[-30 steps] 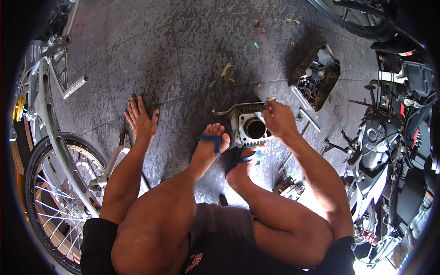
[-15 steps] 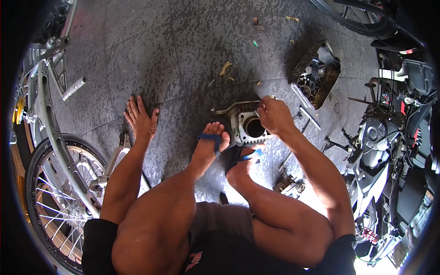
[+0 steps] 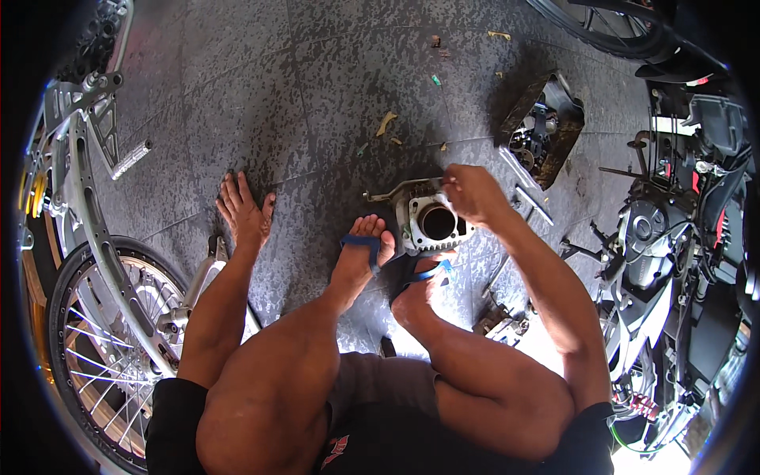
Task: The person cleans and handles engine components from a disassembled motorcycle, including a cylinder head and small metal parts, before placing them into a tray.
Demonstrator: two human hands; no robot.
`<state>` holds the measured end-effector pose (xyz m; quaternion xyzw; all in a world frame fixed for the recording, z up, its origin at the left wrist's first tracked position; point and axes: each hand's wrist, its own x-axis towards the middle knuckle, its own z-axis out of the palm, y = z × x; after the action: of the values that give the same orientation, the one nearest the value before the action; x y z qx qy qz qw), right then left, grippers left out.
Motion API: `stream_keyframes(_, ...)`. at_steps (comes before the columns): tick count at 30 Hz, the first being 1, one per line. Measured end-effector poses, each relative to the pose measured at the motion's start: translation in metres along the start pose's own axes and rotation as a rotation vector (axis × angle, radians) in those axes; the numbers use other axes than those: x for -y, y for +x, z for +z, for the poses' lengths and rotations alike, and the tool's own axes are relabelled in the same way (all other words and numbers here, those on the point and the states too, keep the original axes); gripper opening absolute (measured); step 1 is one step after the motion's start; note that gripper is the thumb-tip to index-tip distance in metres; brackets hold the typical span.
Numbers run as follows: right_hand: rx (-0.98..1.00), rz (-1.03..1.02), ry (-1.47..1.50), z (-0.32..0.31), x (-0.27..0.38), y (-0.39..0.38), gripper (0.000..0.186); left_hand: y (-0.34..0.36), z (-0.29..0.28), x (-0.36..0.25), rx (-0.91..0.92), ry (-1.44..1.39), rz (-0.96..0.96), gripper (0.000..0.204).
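Observation:
My left hand (image 3: pixel 247 212) lies spread on the grey tiled floor (image 3: pixel 190 119), left of my feet. At the upper right edge of a metal engine cylinder (image 3: pixel 416 229), my right hand (image 3: pixel 475 196) is curled, its fingertips together on something I cannot make out. The cylinder has an open round bore facing up, a finned rim and a bracket along its back, and rests at my sandalled feet (image 3: pixel 360 261). Behind my right hand is a dirty angular casing (image 3: pixel 562 150) with mechanical parts inside.
A silver frame (image 3: pixel 79 150) and spoked wheel (image 3: pixel 103 340) stand at left. Motorcycle parts with an engine (image 3: pixel 649 237) fill the right, and a tyre (image 3: pixel 594 39) is at top right. Yellowish scraps (image 3: pixel 385 123), a metal bar (image 3: pixel 534 204) and other parts lie on the floor.
My right hand has shifted a little up and left over the cylinder's upper edge. My left hand stays flat on the floor.

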<state>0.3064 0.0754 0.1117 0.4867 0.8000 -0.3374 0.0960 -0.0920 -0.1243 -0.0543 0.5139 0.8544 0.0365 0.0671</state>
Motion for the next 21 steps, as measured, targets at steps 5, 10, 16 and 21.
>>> stream_keyframes(5, -0.040, 0.003, 0.043, -0.005, -0.025, -0.011, 0.022, -0.001, 0.007, 0.009, -0.017, 0.026, -0.002, 0.092)
stream_keyframes(10, -0.009, 0.070, 0.003, 0.002, -0.008, -0.013, 0.018, -0.004, 0.010, 0.013, -0.021, 0.039, 0.014, 0.092)
stream_keyframes(16, 0.026, 0.018, -0.054, 0.009, 0.007, -0.007, 0.015, -0.003, 0.008, 0.015, -0.020, 0.042, 0.018, 0.092)
stream_keyframes(21, 0.007, 0.012, -0.055, 0.006, 0.008, -0.008, 0.015, -0.002, 0.010, 0.013, -0.018, 0.030, 0.029, 0.092)
